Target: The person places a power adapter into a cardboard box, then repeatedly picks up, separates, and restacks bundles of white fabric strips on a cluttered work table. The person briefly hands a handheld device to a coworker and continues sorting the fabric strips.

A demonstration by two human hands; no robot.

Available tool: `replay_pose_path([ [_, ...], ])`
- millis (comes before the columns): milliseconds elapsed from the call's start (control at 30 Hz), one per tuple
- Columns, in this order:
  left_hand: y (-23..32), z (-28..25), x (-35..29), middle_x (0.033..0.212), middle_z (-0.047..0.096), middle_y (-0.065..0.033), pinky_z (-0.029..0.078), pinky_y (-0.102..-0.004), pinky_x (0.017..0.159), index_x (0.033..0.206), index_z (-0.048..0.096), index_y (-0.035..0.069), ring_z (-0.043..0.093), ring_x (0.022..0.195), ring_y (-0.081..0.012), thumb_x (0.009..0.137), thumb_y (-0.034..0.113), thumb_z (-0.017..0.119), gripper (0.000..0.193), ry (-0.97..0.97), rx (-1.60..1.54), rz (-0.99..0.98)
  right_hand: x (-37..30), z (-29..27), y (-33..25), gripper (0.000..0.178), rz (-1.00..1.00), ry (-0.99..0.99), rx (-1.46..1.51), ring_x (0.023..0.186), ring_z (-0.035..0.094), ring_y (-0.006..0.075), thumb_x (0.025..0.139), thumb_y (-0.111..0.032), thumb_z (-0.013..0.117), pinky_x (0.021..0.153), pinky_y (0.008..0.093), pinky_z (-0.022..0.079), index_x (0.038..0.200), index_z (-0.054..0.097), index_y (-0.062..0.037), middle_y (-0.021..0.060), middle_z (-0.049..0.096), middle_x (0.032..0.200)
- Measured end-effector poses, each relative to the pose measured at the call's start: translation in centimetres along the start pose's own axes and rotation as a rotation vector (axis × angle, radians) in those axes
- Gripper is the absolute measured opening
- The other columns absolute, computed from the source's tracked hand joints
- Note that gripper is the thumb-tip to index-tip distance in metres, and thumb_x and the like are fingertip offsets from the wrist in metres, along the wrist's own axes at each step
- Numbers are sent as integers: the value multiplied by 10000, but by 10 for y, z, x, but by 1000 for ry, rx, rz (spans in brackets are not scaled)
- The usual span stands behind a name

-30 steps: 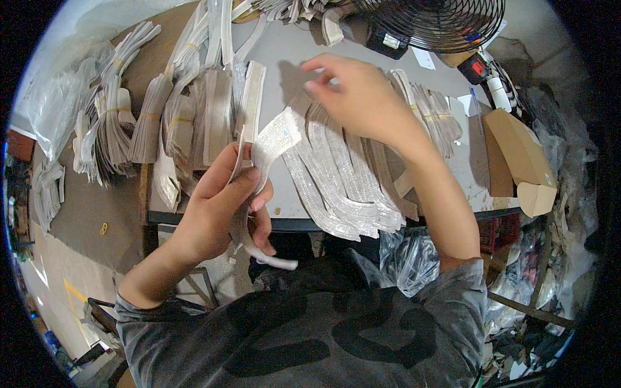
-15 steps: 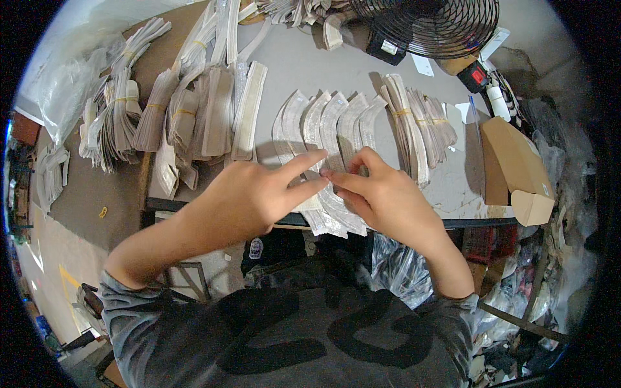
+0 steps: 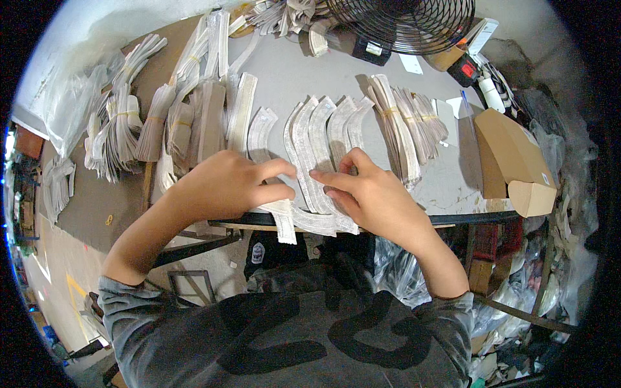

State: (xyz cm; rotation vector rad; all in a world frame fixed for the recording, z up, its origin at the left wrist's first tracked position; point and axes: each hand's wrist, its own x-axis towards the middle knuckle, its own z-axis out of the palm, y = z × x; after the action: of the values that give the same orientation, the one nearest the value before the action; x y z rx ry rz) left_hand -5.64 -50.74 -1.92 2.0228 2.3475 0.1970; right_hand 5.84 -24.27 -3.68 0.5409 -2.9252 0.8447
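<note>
Several curved, pale grey fabric strips (image 3: 319, 132) lie side by side on the table, their lower ends hanging over its front edge. My left hand (image 3: 236, 184) lies across one separate curved strip (image 3: 261, 134) at the left of the row, its thumb and forefinger apart. That strip's lower end shows below the hand; the palm covers its middle. Over the row's lower part, my right hand (image 3: 372, 191) touches the strips with a stretched forefinger and a bent thumb, the two tips apart. Its other fingers are partly hidden.
Banded strip bundles lie left (image 3: 155, 123) and right (image 3: 404, 123) of the row. A black wire fan (image 3: 407, 22) stands at the back. An opened cardboard box (image 3: 514, 155) sits at the right edge. Clear plastic bags (image 3: 71, 110) are at far left.
My left hand has moved left, away from my right hand, and the leftmost strip has shifted left with it. A gap now separates that strip from the row. My right forefinger and thumb have parted.
</note>
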Motion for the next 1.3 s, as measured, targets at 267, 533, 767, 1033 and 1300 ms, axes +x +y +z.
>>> replay_pose_path([
  [267,-8,3,-6,1168,655,26,590,-380,621,1111,694,228,711,820,-245,840,122,648,295,30,-33,11,-5,2,-3,360,38,18,-25,744,686,367,933,-190,700,656,458,602,1284,667,-119,150,579,1013],
  [533,-16,-4,0,1214,653,18,605,-375,650,1180,676,229,722,867,-254,779,92,673,424,-73,-84,-3,-4,4,-2,340,22,48,-29,726,685,357,929,-202,709,643,455,600,1256,681,-111,147,574,997],
  [767,1,7,13,1419,605,28,591,-390,629,1353,643,262,712,761,-243,714,84,697,665,50,3,-91,-4,7,-2,332,35,56,-45,704,674,356,931,-207,709,631,454,594,1247,701,-105,145,571,979],
  [1033,-4,3,-1,1440,618,14,620,-389,753,1344,667,242,728,1012,-279,658,61,702,711,-18,-42,-133,-8,3,-3,327,34,108,21,727,684,360,935,-193,708,645,455,596,1247,680,-98,151,581,1010],
  [1300,0,-22,-15,1016,691,-108,479,-250,559,1362,608,46,587,648,-113,889,94,586,476,514,-875,-345,-18,-9,3,274,93,216,1,739,673,302,911,-110,746,674,385,554,1174,718,-42,151,636,1007],
])
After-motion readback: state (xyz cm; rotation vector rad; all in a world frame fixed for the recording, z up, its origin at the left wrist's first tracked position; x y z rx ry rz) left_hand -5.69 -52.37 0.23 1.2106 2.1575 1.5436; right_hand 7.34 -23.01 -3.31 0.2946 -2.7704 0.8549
